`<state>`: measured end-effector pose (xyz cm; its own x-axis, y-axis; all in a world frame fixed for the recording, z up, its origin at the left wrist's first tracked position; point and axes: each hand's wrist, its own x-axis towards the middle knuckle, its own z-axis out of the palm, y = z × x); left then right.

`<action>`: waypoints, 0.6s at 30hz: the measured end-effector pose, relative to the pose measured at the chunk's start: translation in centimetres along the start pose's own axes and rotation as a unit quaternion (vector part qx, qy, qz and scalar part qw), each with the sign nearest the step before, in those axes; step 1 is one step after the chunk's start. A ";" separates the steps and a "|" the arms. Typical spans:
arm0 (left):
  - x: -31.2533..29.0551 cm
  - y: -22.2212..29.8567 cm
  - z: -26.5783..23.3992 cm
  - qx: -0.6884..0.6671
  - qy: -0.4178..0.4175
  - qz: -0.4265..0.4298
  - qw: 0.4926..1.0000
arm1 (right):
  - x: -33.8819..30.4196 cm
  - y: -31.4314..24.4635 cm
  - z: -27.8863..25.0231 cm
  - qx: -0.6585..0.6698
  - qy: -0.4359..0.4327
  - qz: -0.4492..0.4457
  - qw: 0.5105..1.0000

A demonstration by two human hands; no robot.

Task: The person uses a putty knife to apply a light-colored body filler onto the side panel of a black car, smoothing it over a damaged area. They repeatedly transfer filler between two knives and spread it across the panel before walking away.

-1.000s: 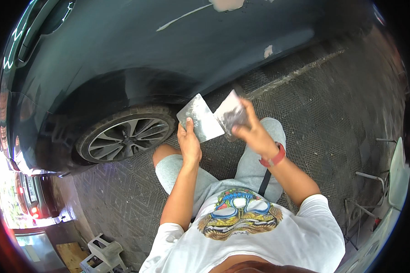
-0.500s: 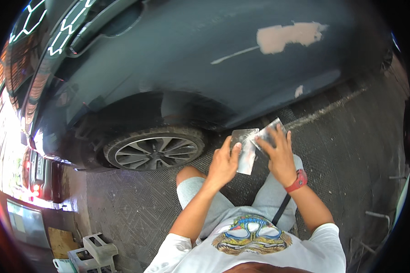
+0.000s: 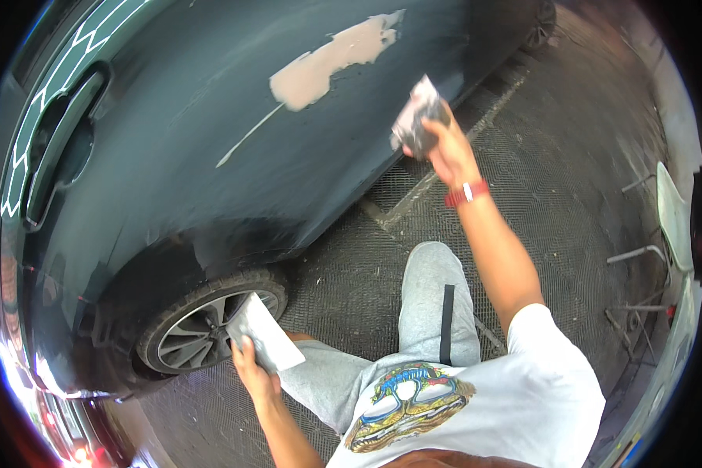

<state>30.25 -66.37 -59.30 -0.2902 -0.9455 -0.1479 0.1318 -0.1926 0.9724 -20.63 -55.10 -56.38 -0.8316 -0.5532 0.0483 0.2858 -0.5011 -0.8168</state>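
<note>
A dark car body panel (image 3: pixel 187 179) carries a patch of pinkish-beige filler (image 3: pixel 327 64) with a thin pale streak trailing from its lower end. My right hand (image 3: pixel 448 152) is raised beside the panel, fingers closed on a flat putty spreader (image 3: pixel 425 105); pale, pinkish areas show on it. Low in front of the car wheel (image 3: pixel 199 335), my left hand (image 3: pixel 256 376) grips a flat rectangular metal plate (image 3: pixel 267 335). The plate's upper face looks pale and shiny, and the spreader is slightly blurred.
The car's door handle (image 3: pixel 58 148) lies at the far left. A dark ribbed floor (image 3: pixel 538 257) spreads below and to the right of the car. At the right edge stands a pale chair (image 3: pixel 673 214) with metal legs.
My hands, which were close together, are now apart. The right has risen with the spreader toward the panel; the left has dropped left with the plate. The view has turned.
</note>
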 end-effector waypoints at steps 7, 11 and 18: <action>-4.3 -10.6 -8.0 -0.093 0.066 -0.202 0.973 | 8.7 -7.3 4.6 -0.281 0.078 -0.070 0.954; -4.9 -11.4 -7.7 -0.116 0.064 -0.190 0.973 | 13.8 -4.3 4.0 -0.353 0.105 -0.242 0.898; -5.0 -10.5 -7.7 -0.131 0.067 -0.189 0.971 | 10.9 -0.5 6.2 -0.341 0.109 -0.273 0.893</action>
<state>37.64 -61.65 -70.14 -0.2419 -0.8160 -0.5250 0.2821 -0.5768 0.7666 -26.89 -64.96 -51.88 -0.8522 -0.1707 0.4947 -0.4856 -0.0944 -0.8691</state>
